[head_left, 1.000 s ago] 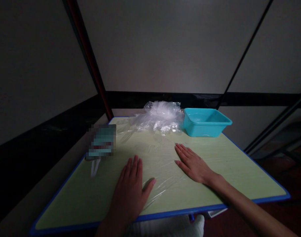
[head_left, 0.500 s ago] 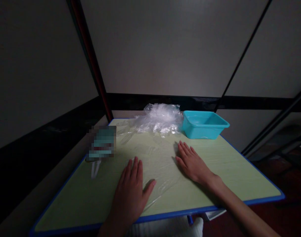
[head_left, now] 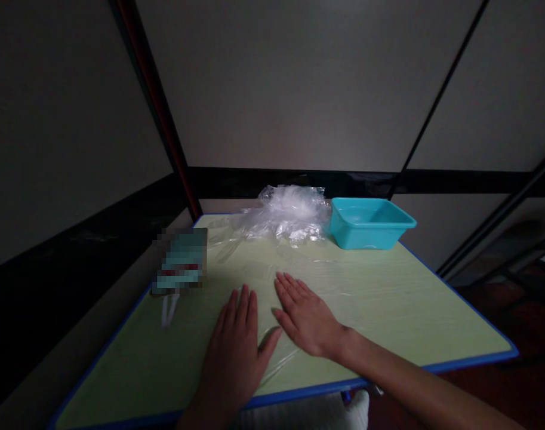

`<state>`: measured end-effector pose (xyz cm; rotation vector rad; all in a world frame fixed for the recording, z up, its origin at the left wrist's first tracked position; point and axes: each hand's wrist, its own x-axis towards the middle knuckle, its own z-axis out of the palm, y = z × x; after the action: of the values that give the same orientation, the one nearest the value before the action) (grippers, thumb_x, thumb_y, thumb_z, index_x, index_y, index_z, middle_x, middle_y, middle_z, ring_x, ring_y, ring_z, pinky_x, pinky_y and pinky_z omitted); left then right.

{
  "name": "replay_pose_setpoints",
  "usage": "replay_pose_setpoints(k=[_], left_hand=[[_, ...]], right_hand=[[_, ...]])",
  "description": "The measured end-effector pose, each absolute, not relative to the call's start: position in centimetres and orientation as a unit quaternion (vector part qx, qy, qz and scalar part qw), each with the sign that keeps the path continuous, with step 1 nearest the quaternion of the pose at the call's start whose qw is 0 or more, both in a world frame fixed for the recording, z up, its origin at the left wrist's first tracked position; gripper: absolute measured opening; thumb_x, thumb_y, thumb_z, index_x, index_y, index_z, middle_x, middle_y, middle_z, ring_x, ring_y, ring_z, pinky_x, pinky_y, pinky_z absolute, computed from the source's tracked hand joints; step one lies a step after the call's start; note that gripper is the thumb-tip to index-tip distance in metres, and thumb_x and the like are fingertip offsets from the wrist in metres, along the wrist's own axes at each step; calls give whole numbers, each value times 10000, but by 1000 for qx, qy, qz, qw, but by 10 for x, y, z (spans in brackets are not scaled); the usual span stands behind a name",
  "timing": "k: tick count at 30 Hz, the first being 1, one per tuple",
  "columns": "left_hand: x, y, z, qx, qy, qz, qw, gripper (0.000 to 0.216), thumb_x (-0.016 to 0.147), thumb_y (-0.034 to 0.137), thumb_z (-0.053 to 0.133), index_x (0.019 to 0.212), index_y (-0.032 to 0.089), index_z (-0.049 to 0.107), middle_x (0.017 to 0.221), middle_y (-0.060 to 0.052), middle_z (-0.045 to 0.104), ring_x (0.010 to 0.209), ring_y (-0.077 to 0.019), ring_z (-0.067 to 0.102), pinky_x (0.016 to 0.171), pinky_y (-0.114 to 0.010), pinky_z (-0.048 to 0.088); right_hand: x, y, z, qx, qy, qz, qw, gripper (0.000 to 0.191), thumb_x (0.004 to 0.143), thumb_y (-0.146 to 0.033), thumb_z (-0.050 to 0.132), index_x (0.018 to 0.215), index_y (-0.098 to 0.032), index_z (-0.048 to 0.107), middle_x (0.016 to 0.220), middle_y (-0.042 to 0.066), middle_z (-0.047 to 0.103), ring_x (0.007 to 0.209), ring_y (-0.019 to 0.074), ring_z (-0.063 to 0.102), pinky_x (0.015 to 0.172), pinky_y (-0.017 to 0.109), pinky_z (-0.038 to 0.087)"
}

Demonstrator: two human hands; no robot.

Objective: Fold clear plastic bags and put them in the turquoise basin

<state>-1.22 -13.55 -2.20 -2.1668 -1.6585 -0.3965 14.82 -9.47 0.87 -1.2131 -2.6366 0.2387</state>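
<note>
A clear plastic bag [head_left: 339, 289] lies flat on the pale green table, its edges hard to make out. My left hand [head_left: 235, 346] rests palm down at its near left part, fingers stretched out and thumb apart. Palm down as well, my right hand [head_left: 305, 313] lies on the plastic just right of the left thumb, its fingers extended toward the far left. Neither hand grips anything. Beyond them, a crumpled heap of clear plastic bags [head_left: 292, 212] sits at the table's far edge.
A turquoise plastic basin [head_left: 370, 230] stands at the far right of the table [head_left: 433, 310], beside the heap. At the left edge is a blurred-out greenish item [head_left: 182, 260] with a white strap [head_left: 169, 309]. A wall panel [head_left: 299, 89] rises behind the table.
My right hand has slid left across the plastic, from near the basin side to beside my left hand. The left hand stays in place.
</note>
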Motion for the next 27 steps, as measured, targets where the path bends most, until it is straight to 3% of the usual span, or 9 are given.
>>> replay_pose_setpoints(k=[9,19,27], left_hand=[[-12,-137,-18,-767,-599,-148,173,626,811,520,331,1184,32,452,1277,-197,429,1183,-324,382,939,-428,367],[-17,-134,-21,-772,-595,-143,172,604,835,497,297,1218,45,420,1297,-181,409,1210,-286,356,957,-414,348],[-57,-128,-27,-738,-644,-134,151,628,836,477,262,1170,-18,454,1255,-232,436,1192,-304,377,949,-440,341]], right_hand=[[216,-92,0,-470,-877,-1,105,551,896,-395,251,1356,-94,219,1398,106,214,1285,210,181,1035,386,240],[222,-91,-4,-470,-875,-15,117,558,894,-410,259,1351,-91,236,1393,110,232,1280,213,202,1033,376,245],[221,-92,-3,-473,-873,-10,114,564,893,-418,254,1350,-87,235,1392,113,228,1279,217,203,1028,389,252]])
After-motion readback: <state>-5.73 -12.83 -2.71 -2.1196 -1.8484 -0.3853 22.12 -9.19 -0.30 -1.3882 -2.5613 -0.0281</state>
